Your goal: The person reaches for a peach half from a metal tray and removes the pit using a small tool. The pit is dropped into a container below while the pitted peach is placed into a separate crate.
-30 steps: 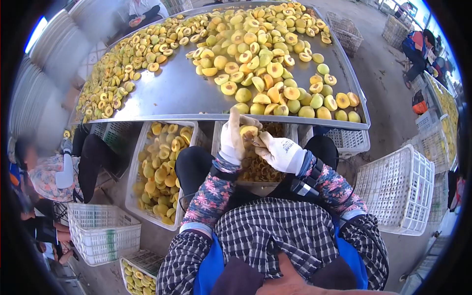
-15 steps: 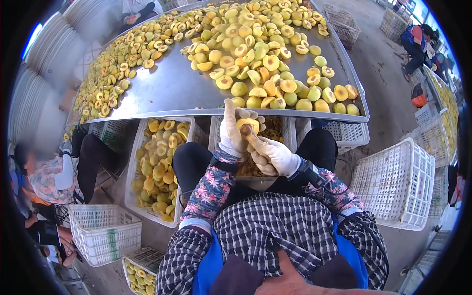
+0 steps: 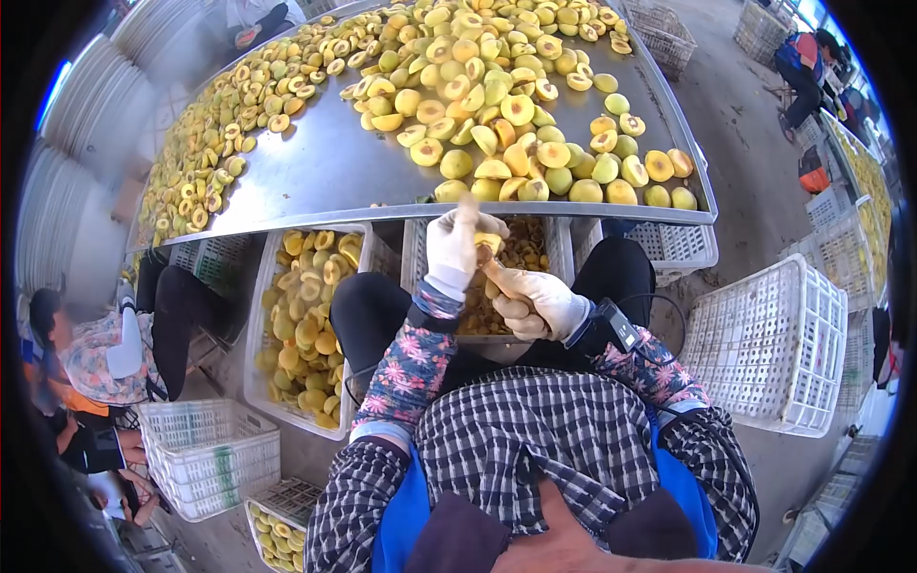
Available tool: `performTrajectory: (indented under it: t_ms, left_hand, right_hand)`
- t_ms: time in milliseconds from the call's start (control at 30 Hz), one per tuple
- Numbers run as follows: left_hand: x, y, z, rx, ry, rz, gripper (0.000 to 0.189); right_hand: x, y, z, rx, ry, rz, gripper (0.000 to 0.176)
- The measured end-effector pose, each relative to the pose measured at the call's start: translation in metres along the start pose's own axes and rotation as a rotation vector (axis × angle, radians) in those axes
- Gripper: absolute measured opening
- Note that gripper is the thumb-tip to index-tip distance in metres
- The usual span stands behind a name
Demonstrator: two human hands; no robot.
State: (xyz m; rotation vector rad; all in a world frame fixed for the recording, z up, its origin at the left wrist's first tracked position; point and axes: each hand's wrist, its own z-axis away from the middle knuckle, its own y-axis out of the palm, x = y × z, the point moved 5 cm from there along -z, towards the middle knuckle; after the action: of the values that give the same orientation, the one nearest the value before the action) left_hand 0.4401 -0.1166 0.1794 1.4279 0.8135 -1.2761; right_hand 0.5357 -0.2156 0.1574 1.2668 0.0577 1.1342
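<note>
In a pale work glove, my left hand [image 3: 451,250] grips a yellow peach half [image 3: 491,242], its fingers partly smeared by motion. My right hand [image 3: 543,304], gloved too, is closed round a slim, brownish pitting tool [image 3: 492,269]. The tool's tip meets the brown centre of the fruit; its exact shape is hidden. Both hands are just in front of the metal table's edge, above a crate [image 3: 565,263] of brown and yellow scraps. Many peach halves [image 3: 519,110] lie heaped on the table [image 3: 315,172].
A crate of peach halves [image 3: 304,329] stands left of my legs. White plastic crates [image 3: 215,458] stand on the floor at lower left, and another crate [image 3: 764,349] at right. A person in a floral top [image 3: 105,358] sits at left; other people sit farther off.
My left hand has turned and drawn slightly inward with the peach half, so less of its cut face shows. My right hand keeps the tool against it. The view has shifted slightly.
</note>
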Motion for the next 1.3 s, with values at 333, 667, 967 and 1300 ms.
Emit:
performTrajectory:
  t_ms: [333,667,967,1300]
  left_hand:
    - [-0.015,-0.021,0.002,-0.226,0.104,-0.061,0.062]
    - [-0.099,-0.175,-0.001,-0.597,0.166,-1.231,0.043]
    - [-0.035,-0.042,-0.070,-0.051,0.309,-1.273,0.037]
    - [0.009,-0.048,-0.111,-0.033,-0.088,-1.387,0.057]
  right_hand:
    - [0.002,0.009,0.012,-0.010,-0.020,0.201,0.037]
    - [0.016,-0.057,0.034,-0.375,-0.146,1.559,0.051]
    - [0.020,-0.075,0.013,-0.333,-0.478,1.724,0.059]
    - [0.005,-0.116,-0.022,-0.302,-0.190,1.931,0.052]
